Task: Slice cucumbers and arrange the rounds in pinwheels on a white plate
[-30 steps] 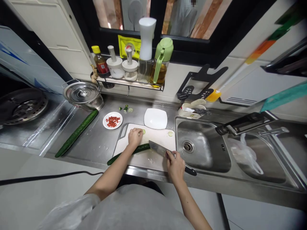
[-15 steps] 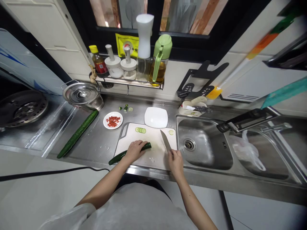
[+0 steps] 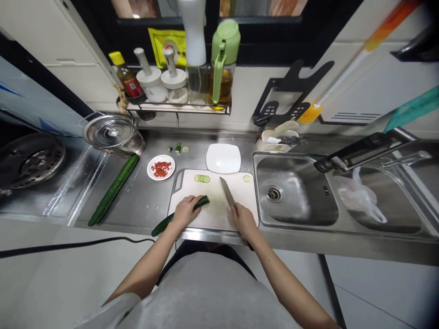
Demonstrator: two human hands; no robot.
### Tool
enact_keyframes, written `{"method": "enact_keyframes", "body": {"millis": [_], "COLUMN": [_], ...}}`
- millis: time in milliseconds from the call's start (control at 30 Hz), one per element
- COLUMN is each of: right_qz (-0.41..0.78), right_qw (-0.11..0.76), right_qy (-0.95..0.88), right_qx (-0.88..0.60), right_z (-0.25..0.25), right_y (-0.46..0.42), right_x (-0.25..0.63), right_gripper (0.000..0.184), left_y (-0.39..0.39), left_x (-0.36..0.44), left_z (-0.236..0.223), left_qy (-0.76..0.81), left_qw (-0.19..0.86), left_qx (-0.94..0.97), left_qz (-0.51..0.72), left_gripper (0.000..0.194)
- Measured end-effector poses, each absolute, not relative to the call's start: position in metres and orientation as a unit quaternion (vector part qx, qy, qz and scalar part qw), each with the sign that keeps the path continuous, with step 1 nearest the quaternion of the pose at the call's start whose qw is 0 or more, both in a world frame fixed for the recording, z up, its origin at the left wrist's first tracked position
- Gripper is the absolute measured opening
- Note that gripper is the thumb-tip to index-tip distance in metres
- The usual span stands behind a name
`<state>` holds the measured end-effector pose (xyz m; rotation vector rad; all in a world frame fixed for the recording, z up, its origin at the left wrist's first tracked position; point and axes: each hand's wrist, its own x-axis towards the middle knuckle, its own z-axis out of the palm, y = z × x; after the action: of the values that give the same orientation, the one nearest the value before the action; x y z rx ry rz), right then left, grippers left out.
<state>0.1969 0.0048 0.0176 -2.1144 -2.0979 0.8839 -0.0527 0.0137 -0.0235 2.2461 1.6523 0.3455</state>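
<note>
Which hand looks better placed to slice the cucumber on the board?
Probably the right hand: it grips the knife, whose blade is just beyond the cucumber's right end. The left hand holds the cucumber.

Left grip (image 3: 187, 210) on cut cucumber (image 3: 202, 201); right grip (image 3: 244, 219) holds knife (image 3: 227, 191) over board (image 3: 216, 220), contact unclear

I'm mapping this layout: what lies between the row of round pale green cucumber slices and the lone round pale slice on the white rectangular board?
The head view shows the tip of the grey metal knife there, with white board on both sides.
</note>
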Motion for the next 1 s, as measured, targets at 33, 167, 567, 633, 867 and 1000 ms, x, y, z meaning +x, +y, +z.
{"method": "enact_keyframes", "body": {"millis": [33,167,567,633,867,1000], "right_qz": [0.295,0.314,0.343,0.340,0.328,0.319], "right_qw": [-0.011,-0.059,-0.088,-0.090,-0.115,-0.123], "right_qy": [-0.675,-0.677,-0.689,-0.691,-0.699,-0.697], "right_qx": [-0.676,-0.663,-0.632,-0.632,-0.625,-0.630], "right_z": [0.020,0.032,0.045,0.045,0.050,0.052], "right_y": [0.005,0.003,-0.013,-0.015,-0.016,-0.016], "right_x": [0.191,0.169,0.144,0.142,0.134,0.132], "right_gripper": [0.030,0.030,0.029,0.029,0.030,0.033], "left_y": [0.014,0.017,0.020,0.019,0.018,0.017], "left_x": [-0.053,-0.048,-0.049,-0.048,-0.047,-0.047], "left_z": [-0.023,-0.024,-0.042,-0.042,-0.039,-0.039], "left_qy": [0.576,0.522,0.495,0.496,0.497,0.499], "left_qw": [0.161,0.160,0.144,0.143,0.149,0.154], "left_qx": [0.791,0.818,0.823,0.824,0.825,0.823], "left_qz": [0.130,0.184,0.237,0.232,0.225,0.223], "left_gripper": [0.051,0.038,0.032,0.033,0.033,0.033]}}
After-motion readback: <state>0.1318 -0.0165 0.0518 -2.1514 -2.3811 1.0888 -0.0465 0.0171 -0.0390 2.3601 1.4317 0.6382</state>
